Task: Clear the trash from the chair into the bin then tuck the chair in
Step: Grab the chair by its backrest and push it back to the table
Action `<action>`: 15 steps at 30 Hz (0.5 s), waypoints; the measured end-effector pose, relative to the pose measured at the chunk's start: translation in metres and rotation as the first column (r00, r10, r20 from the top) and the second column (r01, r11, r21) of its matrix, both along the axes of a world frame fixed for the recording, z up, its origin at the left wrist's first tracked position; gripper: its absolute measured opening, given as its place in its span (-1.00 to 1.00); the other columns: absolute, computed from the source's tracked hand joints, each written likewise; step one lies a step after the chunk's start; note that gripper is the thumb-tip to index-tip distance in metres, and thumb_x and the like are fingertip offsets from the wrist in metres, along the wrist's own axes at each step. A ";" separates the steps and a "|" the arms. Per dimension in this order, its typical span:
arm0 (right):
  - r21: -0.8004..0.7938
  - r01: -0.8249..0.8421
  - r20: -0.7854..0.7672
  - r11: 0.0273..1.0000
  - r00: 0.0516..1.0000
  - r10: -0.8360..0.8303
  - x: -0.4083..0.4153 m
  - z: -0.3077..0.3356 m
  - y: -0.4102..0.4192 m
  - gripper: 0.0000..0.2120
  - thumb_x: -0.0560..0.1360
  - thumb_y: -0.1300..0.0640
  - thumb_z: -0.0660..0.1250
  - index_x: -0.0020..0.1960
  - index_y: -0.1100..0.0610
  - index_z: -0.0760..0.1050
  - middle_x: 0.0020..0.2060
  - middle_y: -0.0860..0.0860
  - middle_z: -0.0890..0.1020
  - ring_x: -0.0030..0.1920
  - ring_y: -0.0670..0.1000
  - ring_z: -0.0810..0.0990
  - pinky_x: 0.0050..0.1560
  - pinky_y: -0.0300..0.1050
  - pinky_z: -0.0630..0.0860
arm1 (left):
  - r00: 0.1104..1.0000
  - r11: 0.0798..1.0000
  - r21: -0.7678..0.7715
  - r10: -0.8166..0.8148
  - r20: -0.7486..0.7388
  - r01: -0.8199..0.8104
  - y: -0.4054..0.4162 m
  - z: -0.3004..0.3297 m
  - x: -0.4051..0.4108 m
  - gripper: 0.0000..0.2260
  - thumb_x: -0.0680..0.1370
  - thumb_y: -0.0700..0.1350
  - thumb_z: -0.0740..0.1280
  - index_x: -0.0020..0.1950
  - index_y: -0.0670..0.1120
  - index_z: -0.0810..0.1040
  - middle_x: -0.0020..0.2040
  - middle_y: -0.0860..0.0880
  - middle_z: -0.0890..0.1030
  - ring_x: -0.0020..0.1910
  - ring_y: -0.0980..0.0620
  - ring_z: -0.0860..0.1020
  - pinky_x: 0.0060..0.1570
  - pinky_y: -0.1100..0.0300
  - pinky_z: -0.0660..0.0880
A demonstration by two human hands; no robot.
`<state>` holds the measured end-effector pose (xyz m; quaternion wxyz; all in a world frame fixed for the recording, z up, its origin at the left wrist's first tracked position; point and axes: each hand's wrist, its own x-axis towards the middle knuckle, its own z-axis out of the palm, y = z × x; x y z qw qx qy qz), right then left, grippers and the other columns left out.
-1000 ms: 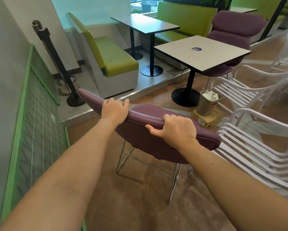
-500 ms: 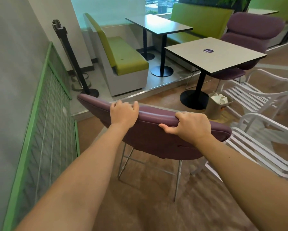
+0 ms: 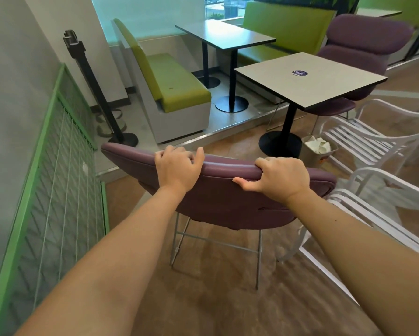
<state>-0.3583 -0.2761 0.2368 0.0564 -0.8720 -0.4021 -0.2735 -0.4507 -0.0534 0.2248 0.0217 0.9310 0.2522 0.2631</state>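
A purple padded chair [image 3: 228, 204] on thin metal legs stands in front of me, its back toward me. My left hand [image 3: 177, 168] grips the top edge of the backrest left of centre, fingers curled over it. My right hand [image 3: 278, 178] grips the same edge further right, thumb under the rim. The seat is hidden behind the backrest. A small grey bin [image 3: 311, 155] holding crumpled white paper sits on the floor beyond the chair, beside the black base of a square light table [image 3: 324, 86].
White slatted chairs [image 3: 383, 146] crowd the right side. A green wire-mesh panel [image 3: 53, 185] leans on the left wall, with a black barrier post [image 3: 94, 90] behind it. A green bench [image 3: 169, 88] and a dark table [image 3: 225, 37] stand on a raised step ahead. Another purple chair [image 3: 363, 47] sits beyond the light table.
Both hands have kept their grip on the backrest. The chair and I have moved forward, toward the light table and the bin.
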 end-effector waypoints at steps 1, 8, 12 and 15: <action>-0.003 0.000 0.005 1.000 1.000 0.000 0.010 -0.002 0.003 -0.30 0.36 -0.59 -0.05 -0.36 0.03 0.40 -0.48 -0.09 0.46 -0.50 -0.01 0.38 -0.50 -0.22 0.15 | 1.000 1.000 0.015 -0.025 0.018 0.025 0.005 -0.003 0.007 -0.49 0.61 0.20 0.02 -0.24 0.01 0.66 -0.19 0.06 0.61 -0.06 0.03 0.46 0.03 0.04 0.28; -0.045 0.051 -0.038 0.998 0.998 -0.053 0.083 0.001 0.028 -0.22 0.32 -0.62 -0.20 -0.25 -0.03 0.49 -0.35 -0.09 0.56 -0.34 0.00 0.55 -0.43 -0.15 0.41 | 0.988 0.984 0.102 -0.143 -0.058 0.148 0.036 -0.001 0.072 -0.55 0.59 0.21 0.00 -0.15 0.03 0.61 -0.12 0.05 0.58 -0.04 0.00 0.47 -0.08 0.07 0.32; 0.043 0.090 -0.088 0.995 0.992 -0.086 0.097 0.001 0.063 -0.37 0.51 -0.41 -0.04 -0.24 0.04 0.55 -0.29 -0.04 0.59 -0.20 0.03 0.51 -0.27 -0.08 0.34 | 0.969 0.970 0.032 -0.237 -0.071 0.240 0.056 0.001 0.105 -0.58 0.62 0.16 0.01 -0.05 0.03 0.61 -0.04 0.04 0.60 0.03 -0.01 0.49 0.00 0.04 0.34; 0.102 0.201 -0.128 0.974 0.974 -0.187 0.090 -0.007 0.130 -0.48 0.58 -0.19 0.01 -0.24 0.08 0.59 -0.31 0.01 0.63 -0.25 0.07 0.55 -0.25 -0.09 0.23 | 0.920 0.927 -0.028 -0.373 -0.120 0.373 0.087 0.008 0.123 -0.60 0.64 0.12 0.04 -0.03 -0.01 0.61 -0.05 0.01 0.61 0.03 -0.03 0.51 -0.03 0.04 0.40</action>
